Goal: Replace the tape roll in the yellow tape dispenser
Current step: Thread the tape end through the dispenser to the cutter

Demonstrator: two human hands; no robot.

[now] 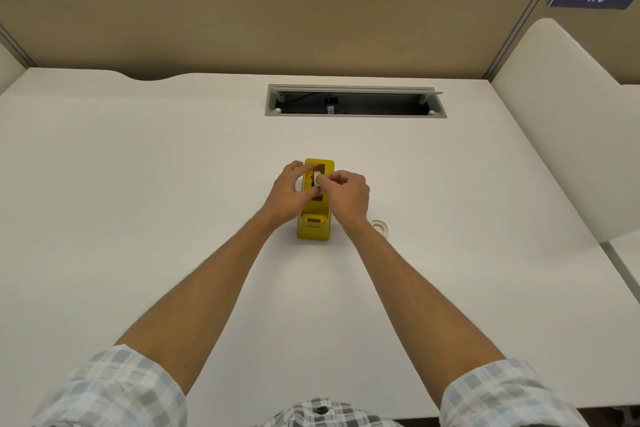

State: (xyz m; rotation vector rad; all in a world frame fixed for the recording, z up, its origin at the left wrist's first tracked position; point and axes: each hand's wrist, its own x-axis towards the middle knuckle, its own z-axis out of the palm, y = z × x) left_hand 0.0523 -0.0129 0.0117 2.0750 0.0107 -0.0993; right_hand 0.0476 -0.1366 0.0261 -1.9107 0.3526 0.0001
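Head view: both hands (322, 189) pinching dispenser (313, 218).

**What the hands keep from view**

Both hands crowd over the yellow tape dispenser (314, 218), so its middle well is mostly covered. What the right hand (346, 196) pinches there is too small to name. The left hand (289, 191) hides the dispenser's left side. The right forearm cuts off part of a clear tape roll (381, 227).
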